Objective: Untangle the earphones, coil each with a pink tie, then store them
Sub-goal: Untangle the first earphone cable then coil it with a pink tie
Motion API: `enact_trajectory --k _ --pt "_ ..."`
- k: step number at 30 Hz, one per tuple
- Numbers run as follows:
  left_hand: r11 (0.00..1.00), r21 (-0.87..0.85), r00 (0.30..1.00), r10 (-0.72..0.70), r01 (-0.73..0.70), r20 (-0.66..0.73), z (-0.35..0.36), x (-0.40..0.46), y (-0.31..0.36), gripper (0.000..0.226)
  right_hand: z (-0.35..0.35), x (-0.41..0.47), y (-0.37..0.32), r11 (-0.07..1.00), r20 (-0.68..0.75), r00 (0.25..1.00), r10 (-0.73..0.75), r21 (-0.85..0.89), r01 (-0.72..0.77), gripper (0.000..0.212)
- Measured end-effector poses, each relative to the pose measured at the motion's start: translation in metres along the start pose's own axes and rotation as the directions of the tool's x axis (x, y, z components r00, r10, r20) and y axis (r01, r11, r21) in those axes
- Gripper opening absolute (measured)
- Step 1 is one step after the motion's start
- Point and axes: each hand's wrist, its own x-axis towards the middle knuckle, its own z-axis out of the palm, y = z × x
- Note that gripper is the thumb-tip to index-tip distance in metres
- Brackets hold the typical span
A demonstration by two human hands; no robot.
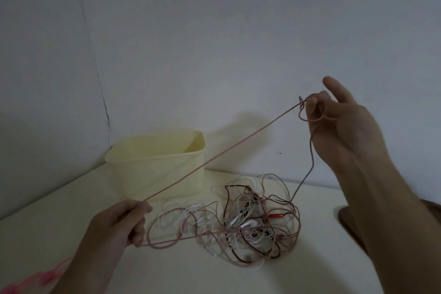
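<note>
Left hand (124, 221): near left, low over the worktop (71, 210), fingers curled round a pinkish cord (214, 157). Right hand (343, 126): raised at right, well above the worktop, palm toward the camera, index finger extended upward, remaining fingers bent with the cord looped and pinched at the fingertips (311, 106).

Cord: stretched taut in a straight diagonal between both hands, rising from near left to far right. Below the left hand, continues along the worktop to the right into the tangle. From the right hand, a second length hanging down slack into the far right side of the same tangle.

Tangle of earphones (248, 224): lying on the worktop, centre, between and below the hands. Mixed white, pinkish and dark brown cords, white earbuds in the middle, a red plug (276, 216) on the right side. Individual earphone count not determinable.

Pale yellow container (157, 164): upright, open top, far left of the tangle, against the wall (214, 31). Taut cord passes in front of it.

Pink ties (40, 280): near left edge, partly cut off and blurred, lying on the worktop.

Brown object (420, 219): right edge, mostly hidden behind the right forearm.
</note>
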Motion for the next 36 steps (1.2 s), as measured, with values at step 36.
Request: enact_trajectory --k 36 --pt "0.988 -0.129 0.997 -0.08 0.08 0.002 0.001 0.005 0.004 0.025 -0.004 0.001 0.006 0.967 0.211 0.965 -0.159 -0.162 0.195 0.054"
